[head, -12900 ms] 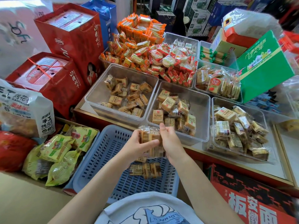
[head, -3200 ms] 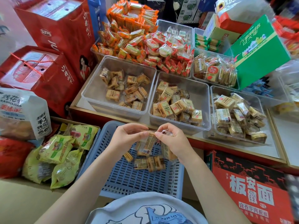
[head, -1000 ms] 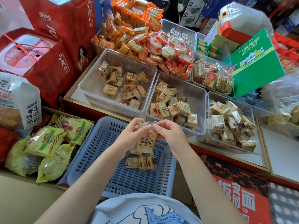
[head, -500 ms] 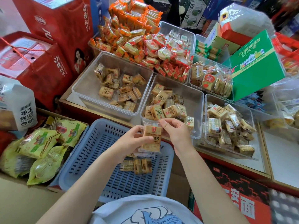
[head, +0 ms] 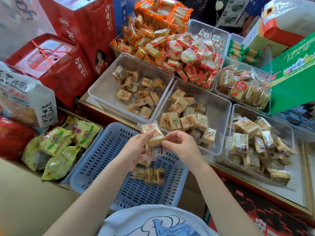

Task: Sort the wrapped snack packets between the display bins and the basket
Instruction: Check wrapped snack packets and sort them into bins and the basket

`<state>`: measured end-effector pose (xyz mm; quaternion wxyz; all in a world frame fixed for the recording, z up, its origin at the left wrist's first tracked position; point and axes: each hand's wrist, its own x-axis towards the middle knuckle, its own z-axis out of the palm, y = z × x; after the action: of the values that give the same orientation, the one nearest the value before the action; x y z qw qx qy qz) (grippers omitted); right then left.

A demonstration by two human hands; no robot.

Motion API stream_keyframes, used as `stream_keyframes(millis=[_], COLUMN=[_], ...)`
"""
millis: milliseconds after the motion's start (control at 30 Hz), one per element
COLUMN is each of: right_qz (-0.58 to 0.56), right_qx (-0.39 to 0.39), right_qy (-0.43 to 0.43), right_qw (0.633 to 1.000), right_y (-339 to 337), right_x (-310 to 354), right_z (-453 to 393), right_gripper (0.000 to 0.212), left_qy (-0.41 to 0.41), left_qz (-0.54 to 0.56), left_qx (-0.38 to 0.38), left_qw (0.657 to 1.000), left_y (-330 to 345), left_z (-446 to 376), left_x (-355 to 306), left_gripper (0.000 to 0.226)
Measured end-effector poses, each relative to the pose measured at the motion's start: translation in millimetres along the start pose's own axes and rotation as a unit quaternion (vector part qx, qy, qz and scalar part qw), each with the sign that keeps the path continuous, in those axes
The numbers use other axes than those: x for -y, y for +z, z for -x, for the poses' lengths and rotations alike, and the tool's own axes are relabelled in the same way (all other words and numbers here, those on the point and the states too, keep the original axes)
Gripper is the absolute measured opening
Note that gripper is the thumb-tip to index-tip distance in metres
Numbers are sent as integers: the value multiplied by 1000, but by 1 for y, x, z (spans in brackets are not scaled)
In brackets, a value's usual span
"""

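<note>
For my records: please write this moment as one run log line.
left hand: holds packet | right hand: pinches packet | place: above basket | bins: not reached

A clear-wrapped tan biscuit packet with a red mark (head: 152,134) is held tilted above the blue slotted plastic basket (head: 105,160), with a second clear packet showing a barcode (head: 156,151) just beneath it. A few similar tan packets (head: 148,174) lie side by side on the basket floor. More such packets are heaped loosely in three clear plastic display bins: the left (head: 105,86), middle (head: 219,108) and right (head: 289,133).
</note>
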<state>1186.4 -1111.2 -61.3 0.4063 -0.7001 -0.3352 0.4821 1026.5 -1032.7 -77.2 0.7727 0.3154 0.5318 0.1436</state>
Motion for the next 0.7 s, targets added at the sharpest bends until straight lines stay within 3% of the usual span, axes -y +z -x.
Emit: stream_keyframes(millis=[200,333,533,700], right_qz=[-70,-86,-47,-83], right_qx=[-21,-60,-92,-77], right_qy=[-3,-17,-71,-47], right_qw=[997,994,992,992], right_y=[-15,-34,-80,-112], right_x=[6,12,16,22], right_z=[-18,-34,-64,-84], right_gripper=[9,8,7,8], left_qy=[6,13,97,148], left_qz=[13,11,-53,-84], left_qx=[24,-33,-90,-36], left_qw=[1000,999,990,985], left_y=[19,36,47,73], left_z=[-3,-16,-49,-71], left_x=[-20,-37,-58,-79], left_gripper=[47,45,10,20])
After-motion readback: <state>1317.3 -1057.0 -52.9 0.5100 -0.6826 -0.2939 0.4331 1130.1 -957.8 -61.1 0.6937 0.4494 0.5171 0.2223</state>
